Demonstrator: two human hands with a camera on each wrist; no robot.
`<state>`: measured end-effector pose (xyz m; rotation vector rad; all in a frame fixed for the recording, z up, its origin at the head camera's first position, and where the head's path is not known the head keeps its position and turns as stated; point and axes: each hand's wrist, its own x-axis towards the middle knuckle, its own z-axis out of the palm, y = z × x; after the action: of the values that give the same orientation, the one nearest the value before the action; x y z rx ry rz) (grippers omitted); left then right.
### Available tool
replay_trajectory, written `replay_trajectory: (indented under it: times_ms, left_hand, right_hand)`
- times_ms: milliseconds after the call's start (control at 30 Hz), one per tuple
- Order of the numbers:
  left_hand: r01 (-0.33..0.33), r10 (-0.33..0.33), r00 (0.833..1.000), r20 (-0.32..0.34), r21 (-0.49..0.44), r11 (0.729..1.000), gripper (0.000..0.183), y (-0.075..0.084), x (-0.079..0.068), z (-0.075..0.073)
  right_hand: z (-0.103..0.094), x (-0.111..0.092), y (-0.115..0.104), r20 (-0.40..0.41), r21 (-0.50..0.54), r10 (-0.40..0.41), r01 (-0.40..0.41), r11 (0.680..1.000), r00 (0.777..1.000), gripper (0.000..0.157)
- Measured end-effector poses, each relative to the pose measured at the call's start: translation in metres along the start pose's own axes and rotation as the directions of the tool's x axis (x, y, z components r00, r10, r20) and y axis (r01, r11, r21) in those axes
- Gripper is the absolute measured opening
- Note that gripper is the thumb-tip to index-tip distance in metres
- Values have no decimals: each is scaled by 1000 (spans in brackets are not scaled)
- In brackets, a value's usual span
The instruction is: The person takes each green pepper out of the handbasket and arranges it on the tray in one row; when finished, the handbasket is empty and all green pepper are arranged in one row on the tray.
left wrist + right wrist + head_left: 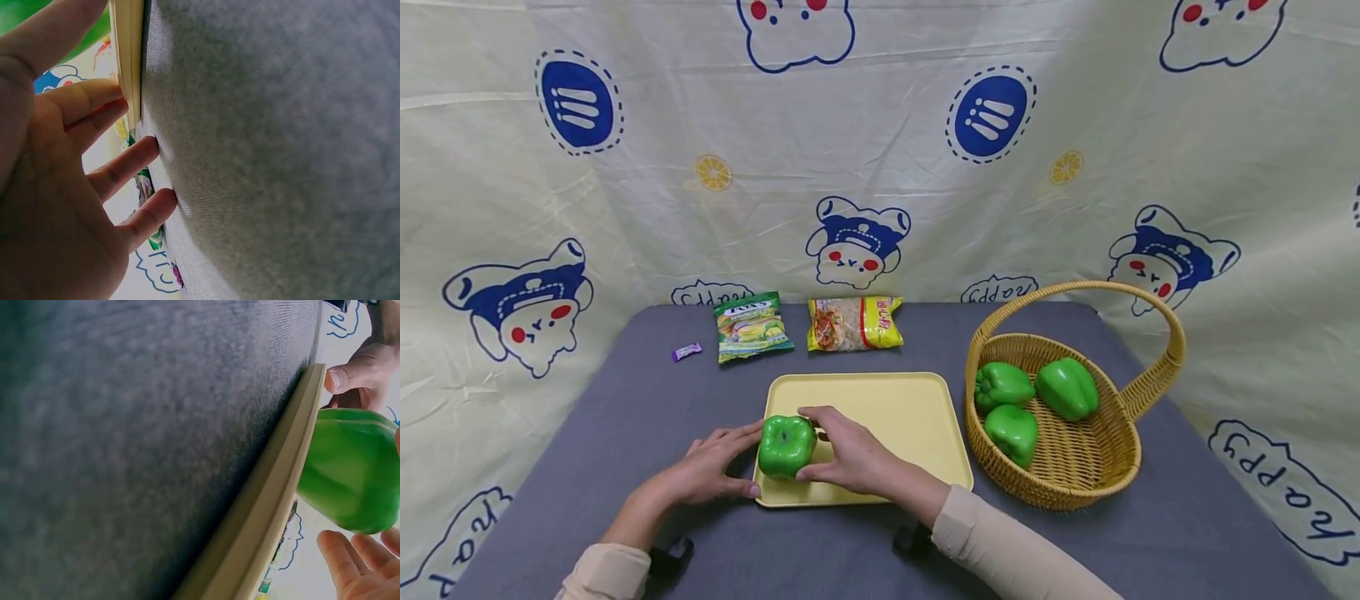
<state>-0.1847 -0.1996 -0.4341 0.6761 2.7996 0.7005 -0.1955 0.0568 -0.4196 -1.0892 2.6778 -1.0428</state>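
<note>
A green bell pepper (786, 447) stands upright, stem end up, at the left end of a pale yellow tray (891, 433). My right hand (850, 454) is beside it on the right, thumb and fingers spread around that side; in the right wrist view a gap shows between its fingers (344, 559) and the pepper (353, 472). At the tray's left edge is my left hand (711, 467), its fingers extended and the thumb at the near left corner. The left wrist view shows these fingers (125, 169) spread, fingertips right at the tray rim (128, 62) and the cloth.
Right of the tray stands a wicker basket (1078, 467) with a tall handle, holding several green bell peppers (1067, 389). Behind the tray lie a green snack bag (752, 327), a yellow and clear food packet (855, 324) and a small purple wrapped candy (687, 352). A grey cloth (647, 400) covers the table.
</note>
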Motion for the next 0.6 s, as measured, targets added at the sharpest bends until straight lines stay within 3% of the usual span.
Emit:
replay_trajectory:
  times_ms: [267, 600]
  left_hand:
    - [9, -9, 1000, 11, -6, 1000, 86, 0, 0, 0]
    - [25, -25, 999, 25, -7, 1000, 86, 0, 3, 0]
  right_hand:
    - [-16, -13, 3, -53, 18, -6, 7, 1000, 999, 77]
    - [-47, -36, 4, -155, -90, -7, -7, 996, 988, 73]
